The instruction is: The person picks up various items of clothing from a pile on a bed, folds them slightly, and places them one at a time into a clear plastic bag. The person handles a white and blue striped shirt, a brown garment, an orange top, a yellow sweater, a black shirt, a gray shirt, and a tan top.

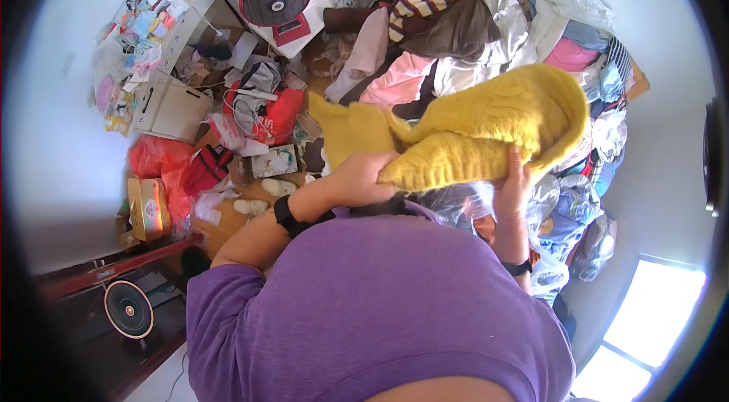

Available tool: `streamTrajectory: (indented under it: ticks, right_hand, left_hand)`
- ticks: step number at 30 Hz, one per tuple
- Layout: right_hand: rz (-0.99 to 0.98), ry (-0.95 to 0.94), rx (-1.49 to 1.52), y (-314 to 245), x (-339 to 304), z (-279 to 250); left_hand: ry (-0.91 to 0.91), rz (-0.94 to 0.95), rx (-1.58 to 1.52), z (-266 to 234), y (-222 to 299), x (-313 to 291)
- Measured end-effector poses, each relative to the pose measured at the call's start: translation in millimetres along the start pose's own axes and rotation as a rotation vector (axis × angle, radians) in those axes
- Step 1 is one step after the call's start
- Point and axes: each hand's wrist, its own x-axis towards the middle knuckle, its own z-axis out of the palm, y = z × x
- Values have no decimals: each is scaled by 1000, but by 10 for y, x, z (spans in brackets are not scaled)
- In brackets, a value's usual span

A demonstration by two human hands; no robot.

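Observation:
A mustard-yellow fuzzy knit sweater (490, 110) is held up in front of my chest, partly folded over, with its ribbed edge toward me. My left hand (364, 176) is closed on the fabric near its left end. At the lower right, my right hand (514, 188) grips the sweater, its thumb on the outside and the other fingers hidden by the knit. One yellow portion hangs to the left beyond my left hand. Behind the sweater lies a heap of clothes, with a pink garment (399, 81) and a striped one (433, 0) on it.
A red fan (276, 0) stands on a white surface at the far left, beside a cluttered desk (178, 34). Red bags (163, 167), a box (148, 208) and pale shoes (250, 207) crowd the floor at left. Plastic-wrapped clothes (566, 212) are piled at right.

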Motion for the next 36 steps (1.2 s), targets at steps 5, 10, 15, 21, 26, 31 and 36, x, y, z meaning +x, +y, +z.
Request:
streamTrajectory:
  ticks: [5,10,15,21,26,31,36]
  right_hand:
    - [-54,49,-163,133,42,-478]
    - [-42,98,-374,320,-33,-460]
    - [-354,-223,-852,403,-51,-440]
    - [-377,-388,-1449,598,85,-367]
    - [-686,-131,-1359,693,614,-607]
    - [-1087,173,-1120,-222,880,-384]
    - [-1372,211,-1029,-1076,641,-98]
  left_hand:
    - [-275,-82,261,134,-81,35]
    - [-236,-140,214,175,-155,75]
    - [-209,-179,237,222,-57,171]
    - [-114,-62,165,39,6,219]
    - [-157,-103,-227,-302,71,330]
    - [-48,111,411,-483,230,587]
    - [361,170,1166,-531,-10,850]
